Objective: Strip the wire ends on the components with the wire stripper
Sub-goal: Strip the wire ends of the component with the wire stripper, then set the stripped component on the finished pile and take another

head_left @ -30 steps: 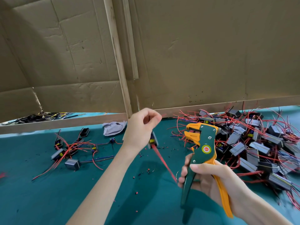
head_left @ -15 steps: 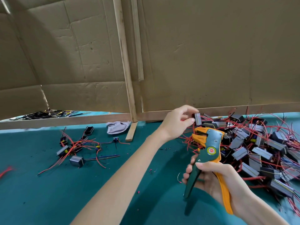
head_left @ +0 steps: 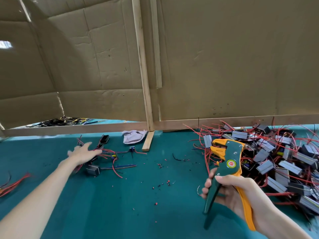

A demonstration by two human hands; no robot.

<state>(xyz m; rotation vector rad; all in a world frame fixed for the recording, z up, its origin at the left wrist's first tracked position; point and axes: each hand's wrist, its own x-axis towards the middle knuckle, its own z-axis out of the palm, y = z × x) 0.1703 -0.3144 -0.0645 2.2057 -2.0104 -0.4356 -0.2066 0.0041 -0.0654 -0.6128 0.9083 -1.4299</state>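
The left hand is flat with fingers spread, over a small bunch of components on the green table. Far from it, the right hand grips the wire stripper, just beside the big pile of components.

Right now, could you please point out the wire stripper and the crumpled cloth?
wire stripper (head_left: 233,156): head view, on its green head.
crumpled cloth (head_left: 133,136): head view, on its middle.
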